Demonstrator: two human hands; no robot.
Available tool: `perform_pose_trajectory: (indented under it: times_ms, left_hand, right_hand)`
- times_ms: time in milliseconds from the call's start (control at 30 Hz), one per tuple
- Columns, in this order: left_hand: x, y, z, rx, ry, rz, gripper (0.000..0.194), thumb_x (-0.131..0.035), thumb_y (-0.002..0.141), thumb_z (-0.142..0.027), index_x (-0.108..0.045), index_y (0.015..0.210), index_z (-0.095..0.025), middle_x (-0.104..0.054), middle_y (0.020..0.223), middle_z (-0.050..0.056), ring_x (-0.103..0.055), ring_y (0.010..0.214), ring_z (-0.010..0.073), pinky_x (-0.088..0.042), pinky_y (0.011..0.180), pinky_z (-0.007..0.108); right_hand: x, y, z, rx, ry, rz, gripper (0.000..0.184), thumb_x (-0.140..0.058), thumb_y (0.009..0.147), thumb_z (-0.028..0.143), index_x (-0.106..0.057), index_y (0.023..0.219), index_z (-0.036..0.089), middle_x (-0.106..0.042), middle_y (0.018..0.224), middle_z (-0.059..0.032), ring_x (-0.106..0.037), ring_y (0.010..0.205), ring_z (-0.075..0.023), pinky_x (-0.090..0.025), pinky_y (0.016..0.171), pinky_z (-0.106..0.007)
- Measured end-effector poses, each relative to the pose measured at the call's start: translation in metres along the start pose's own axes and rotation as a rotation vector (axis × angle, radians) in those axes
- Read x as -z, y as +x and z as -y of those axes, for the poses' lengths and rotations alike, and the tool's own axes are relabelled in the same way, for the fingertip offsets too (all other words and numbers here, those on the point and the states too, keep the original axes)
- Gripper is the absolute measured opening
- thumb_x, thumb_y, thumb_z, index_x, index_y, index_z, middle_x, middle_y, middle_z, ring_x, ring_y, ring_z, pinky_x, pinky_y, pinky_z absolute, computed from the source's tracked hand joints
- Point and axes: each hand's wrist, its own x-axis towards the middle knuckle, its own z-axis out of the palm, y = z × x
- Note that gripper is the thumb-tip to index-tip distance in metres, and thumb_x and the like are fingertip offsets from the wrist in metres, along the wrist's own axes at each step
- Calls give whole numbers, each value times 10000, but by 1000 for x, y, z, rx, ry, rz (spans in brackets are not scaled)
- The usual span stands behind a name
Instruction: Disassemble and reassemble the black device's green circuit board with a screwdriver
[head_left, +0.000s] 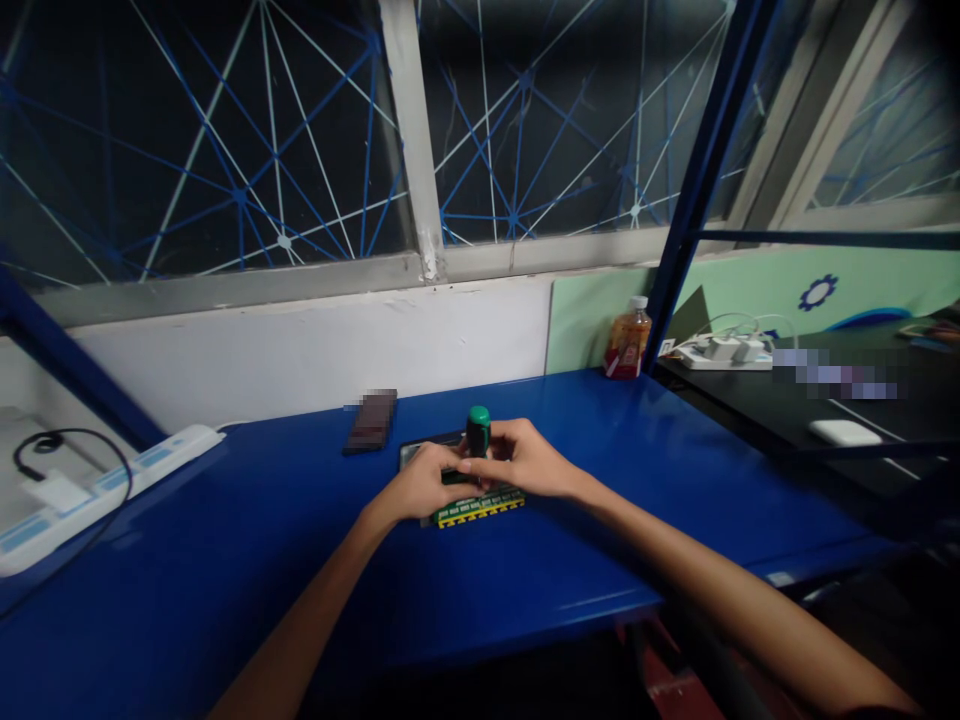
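A screwdriver (pixel 478 430) with a green-topped black handle stands upright between my hands. My right hand (pixel 531 462) closes its thumb and fingers round the handle from the right. From the left, my left hand (pixel 427 482) has its fingers drawn together at the lower part of the screwdriver. What those fingers pinch is hidden. Beneath both hands lies a flat case (pixel 481 513) with a green strip of small markings and a yellow-and-black front edge. Its dark far part shows behind my left hand. My hands cover most of its middle, and the screwdriver's tip cannot be seen.
On the blue table (pixel 480 600), a dark phone-like slab (pixel 373 420) lies beyond my left hand. A white power strip (pixel 112 490) with a black cable runs along the left. A bottle (pixel 628 340) stands at the back right, near a blue post (pixel 679 230).
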Motion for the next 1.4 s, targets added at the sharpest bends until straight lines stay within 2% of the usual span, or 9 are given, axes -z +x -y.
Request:
perform_pose_trajectory:
  times_ms: [133,267,567,733,867,1000,1233,1400]
  left_hand:
    - [0,-1,-3,-4,12,7,135,-638,771,-271,-725,784,-168,-718,806,22,-652,789,182,-468,742,264]
    - [1,-1,-4,-33,5,22,145,-604,778,-240,-710,818,-150,-709,869,32,-640,820,183,-464,774,272]
    - [-4,-1,3,12,35,-60,125,-673,745,-281,-721,768,-168,-722,804,24,-652,782,181,-467,742,268]
    - [2,-2,-5,-31,36,-8,148,-616,784,-248,-719,839,-158,-728,853,41,-660,816,186,-472,780,280]
    - [6,-2,-8,-50,38,44,178,-572,798,-206,-721,876,-148,-730,889,55,-660,858,193,-473,812,290]
    - [6,-2,-4,-57,35,79,187,-623,750,-190,-721,906,-159,-722,954,55,-648,917,205,-467,852,302]
    - [1,0,-1,64,15,-68,148,-632,767,-240,-731,847,-166,-724,903,57,-651,860,192,-472,820,289]
    - [-3,10,-4,82,57,-128,166,-637,768,-255,-740,882,-192,-718,865,42,-644,832,186,-462,804,286]
  right_hand:
    - [0,0,-1,5,-18,3,286,-685,754,383,-662,864,120,-598,612,-6,-503,521,-93,-382,496,-233]
    - [-1,0,0,-4,15,8,295,-683,751,397,-655,856,122,-603,605,-8,-533,533,-105,-401,506,-235]
    - [2,-1,1,-13,28,-8,253,-668,769,369,-639,850,131,-638,615,-28,-588,560,-135,-434,524,-255]
    - [2,0,2,4,21,-42,248,-656,781,378,-638,804,132,-649,639,-42,-588,562,-132,-450,542,-266]
    - [2,1,4,3,95,-69,282,-660,779,397,-636,858,127,-629,592,-30,-600,536,-141,-471,530,-277]
    - [2,2,5,9,176,-101,300,-672,771,404,-628,888,132,-617,572,-15,-607,508,-147,-491,516,-292]
    - [15,3,12,57,205,-223,272,-692,749,396,-637,838,144,-607,584,-5,-572,491,-122,-491,504,-282]
    - [42,6,15,114,122,-427,279,-684,744,427,-636,763,153,-640,655,-33,-578,489,-126,-488,485,-289]
